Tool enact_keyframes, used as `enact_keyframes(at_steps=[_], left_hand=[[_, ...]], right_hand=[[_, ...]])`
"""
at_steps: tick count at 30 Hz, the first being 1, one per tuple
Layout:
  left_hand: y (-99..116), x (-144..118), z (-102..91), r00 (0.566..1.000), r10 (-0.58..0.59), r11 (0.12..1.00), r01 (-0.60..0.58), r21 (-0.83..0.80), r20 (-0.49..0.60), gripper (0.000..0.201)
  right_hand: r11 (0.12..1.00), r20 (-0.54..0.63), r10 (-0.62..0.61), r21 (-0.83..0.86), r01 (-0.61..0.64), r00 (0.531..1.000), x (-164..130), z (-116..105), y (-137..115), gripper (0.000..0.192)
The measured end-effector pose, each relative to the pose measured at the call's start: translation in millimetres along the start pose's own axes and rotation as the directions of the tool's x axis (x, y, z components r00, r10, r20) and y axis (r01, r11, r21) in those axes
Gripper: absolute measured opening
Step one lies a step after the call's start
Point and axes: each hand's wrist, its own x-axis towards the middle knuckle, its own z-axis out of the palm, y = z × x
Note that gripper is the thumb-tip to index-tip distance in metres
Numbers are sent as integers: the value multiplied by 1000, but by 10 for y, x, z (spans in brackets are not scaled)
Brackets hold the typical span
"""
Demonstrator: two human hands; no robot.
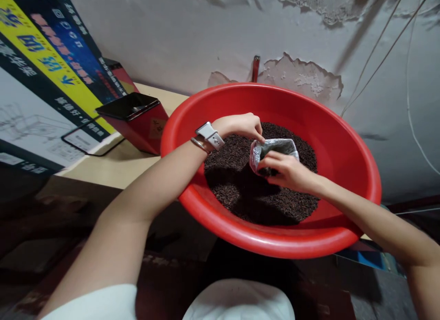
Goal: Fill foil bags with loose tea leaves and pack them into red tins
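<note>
Pale tabletop (106,172) is pretty much hogged by a big red plastic basin (347,155), with a black-topped red tin (139,132) parked just left, another red container (124,77) tucked behind.

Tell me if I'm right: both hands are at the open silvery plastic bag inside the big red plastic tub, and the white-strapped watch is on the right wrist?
Not quite: the head view shows the white-strapped watch on the left wrist. The left hand and right hand are at the open silvery plastic bag inside the big red plastic tub.

Printed box (51,81) at left, black-lidded red tin (137,132) on pale desk (106,171), peeling wall (172,35), thin cords (399,35) at right
</note>
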Motion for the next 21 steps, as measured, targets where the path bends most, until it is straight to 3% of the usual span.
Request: enact_keyframes(at_steps=[2,5,8,11,13,15,18,21], left_hand=[[18,-10,1,999,30,999,-30,-23,17,42],[52,-14,19,996,70,997,-67,-46,63,47],[95,-21,30,993,73,997,-71,-24,90,46],[117,-27,33,991,97,995,-96,-17,92,42],[113,-23,39,989,117,993,-114,-41,91,40],[98,-12,46,989,122,991,-118,-57,89,41],[77,4,52,987,134,990,-129,-60,88,42],[76,7,46,987,132,989,-125,-72,94,42]], right_hand=[[990,-136,118,-60,-127,984,-15,-132,56,27],[947,-156,254,-162,-278,955,-40,-240,135,26],[940,-177,203,-240,-242,963,-47,-227,104,18],[962,-165,49,-257,-91,985,-44,-143,-59,17],[969,-31,-45,-244,36,999,-45,-75,-189,20],[972,209,-78,-203,122,975,-47,-9,-293,21],[983,538,-48,-124,136,842,-45,75,-372,39],[988,720,48,-136,73,693,-60,154,-353,76]])
